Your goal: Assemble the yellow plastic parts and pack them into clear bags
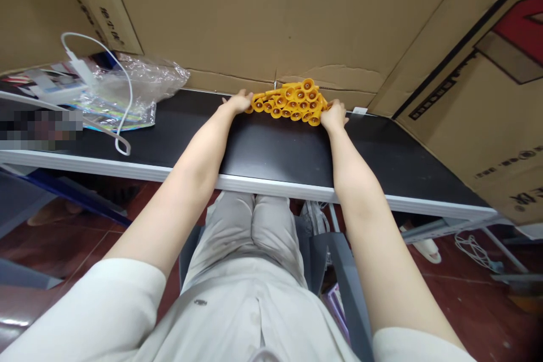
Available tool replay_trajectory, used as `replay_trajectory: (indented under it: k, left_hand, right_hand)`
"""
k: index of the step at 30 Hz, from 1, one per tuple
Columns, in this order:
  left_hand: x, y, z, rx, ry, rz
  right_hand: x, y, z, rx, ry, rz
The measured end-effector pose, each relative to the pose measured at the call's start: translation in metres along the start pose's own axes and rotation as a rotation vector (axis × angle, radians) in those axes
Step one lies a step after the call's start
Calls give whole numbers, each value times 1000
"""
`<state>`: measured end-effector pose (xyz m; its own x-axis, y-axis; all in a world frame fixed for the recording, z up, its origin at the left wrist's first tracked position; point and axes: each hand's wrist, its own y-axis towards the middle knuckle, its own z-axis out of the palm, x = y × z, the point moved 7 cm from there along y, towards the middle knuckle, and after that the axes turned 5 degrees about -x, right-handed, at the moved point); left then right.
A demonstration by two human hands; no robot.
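Head view: yellow cone-shaped pieces (292, 104), plastic in appearance, heaped at the rear of a black tabletop (275, 150), close to the foot of an upright cardboard panel (220, 17). Flared circular mouths facing the wearer, with amber-shaded hollows and small bright spots at the centers. Heap outline uneven: tall and several rows deep right of center, tapering to a low, thin run at the left end.

Left hand (241, 101) at the low end of the heap, in contact with the outermost pieces. Right hand (335, 115) at the taller end, likewise in contact, fingers slightly bent. Fingertips partly hidden on both sides; impossible to tell whether gripping single pieces or only bracketing the heap. Both forearms extended across the table edge, bare below short pale fabric sleeves (114, 300).

Tabletop flat, with a soft sheen between the forearms; front edge trimmed with a ridged, silver-gray strip (271, 185). Small white tag (360, 111) just beyond the right hand, near the base of the cardboard.

At the left of the table: crinkled transparent plastic bag (163, 76), glossy and loosely creased, with a smooth white cable (130, 87) looped in front. At the right: second cardboard panel (475, 124), set at an angle, printed with black characters and a red block shape.

Below the edge: wrinkled pale trousers (231, 223) and reddish-brown tiled floor (453, 305).
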<state>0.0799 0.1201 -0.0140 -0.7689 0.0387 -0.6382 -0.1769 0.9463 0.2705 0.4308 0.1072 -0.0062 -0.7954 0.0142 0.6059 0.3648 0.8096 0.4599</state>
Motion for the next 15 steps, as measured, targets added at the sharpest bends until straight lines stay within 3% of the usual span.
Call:
replay_trajectory:
  k: [3,8,12,15]
  left_hand:
    - [21,-11,-43,-123,202,-114]
    - [61,-50,-118,-284,438,-308]
    - [93,-74,-145,-263,450,-461]
    - [113,-79,-162,-351,438,-507]
  right_hand:
    - [0,0,2,21,-37,1]
    - [-2,3,5,23,-53,-13]
    - [-4,6,8,33,-57,-13]
    - [-5,6,8,22,-42,-13]
